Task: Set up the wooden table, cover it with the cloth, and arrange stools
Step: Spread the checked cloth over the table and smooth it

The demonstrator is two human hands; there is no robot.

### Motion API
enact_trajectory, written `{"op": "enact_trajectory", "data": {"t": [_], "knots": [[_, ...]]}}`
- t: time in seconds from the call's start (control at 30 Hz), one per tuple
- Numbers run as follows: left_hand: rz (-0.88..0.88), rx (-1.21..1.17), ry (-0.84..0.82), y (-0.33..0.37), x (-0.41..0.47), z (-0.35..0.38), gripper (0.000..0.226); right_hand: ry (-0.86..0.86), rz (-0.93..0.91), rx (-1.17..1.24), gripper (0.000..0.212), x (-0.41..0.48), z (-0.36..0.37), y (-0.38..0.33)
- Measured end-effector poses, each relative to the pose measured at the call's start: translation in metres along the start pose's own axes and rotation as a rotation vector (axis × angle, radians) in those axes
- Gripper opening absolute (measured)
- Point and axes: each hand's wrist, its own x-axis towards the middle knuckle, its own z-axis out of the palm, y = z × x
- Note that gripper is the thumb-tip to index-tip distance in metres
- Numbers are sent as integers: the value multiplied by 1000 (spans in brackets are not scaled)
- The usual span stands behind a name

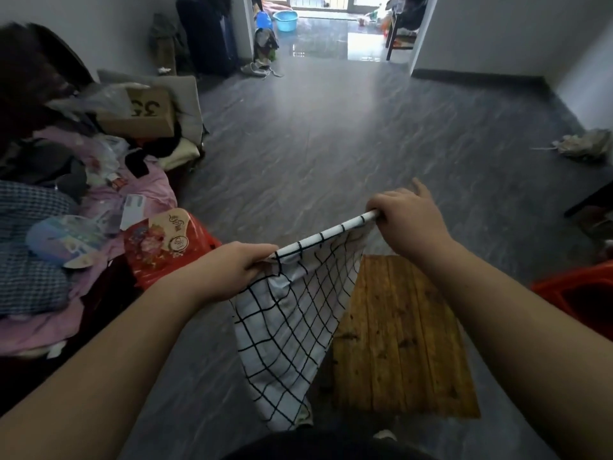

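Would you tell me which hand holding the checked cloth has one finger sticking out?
The right hand: one finger points forward off the checked cloth, while the left hand has every finger curled round it.

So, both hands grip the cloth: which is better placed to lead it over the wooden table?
Right, probably. The right hand grips the checked cloth above the far end of the wooden table; the left hand holds it over the floor, left of the table, and would have to follow across.
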Motion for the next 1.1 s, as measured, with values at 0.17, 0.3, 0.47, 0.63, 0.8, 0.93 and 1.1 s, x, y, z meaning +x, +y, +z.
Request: {"op": "enact_trajectory", "data": {"t": [0.17,0.3,0.47,0.63,0.8,0.93,1.1], "knots": [[-215,39,15,-37,4,7,34,-5,5,-33,14,-1,-2,-24],[-297,-10,-99,-35,18,16,100,-91,5,-44,28,-4,-17,-53],[-21,-223,66,27,49,39,88,-192,-44,-80,4,-14,-27,-89],[130,-57,131,39,78,57,18,-129,-57,-37,10,-36,-24,-89],[263,-178,264,30,83,72,31,18,90,317,43,-61,-27,-53],[232,-278,333,26,77,71,17,101,347,572,55,-84,-18,-32],[269,-372,373,25,66,72,21,72,304,633,47,-84,-4,-37]]}}
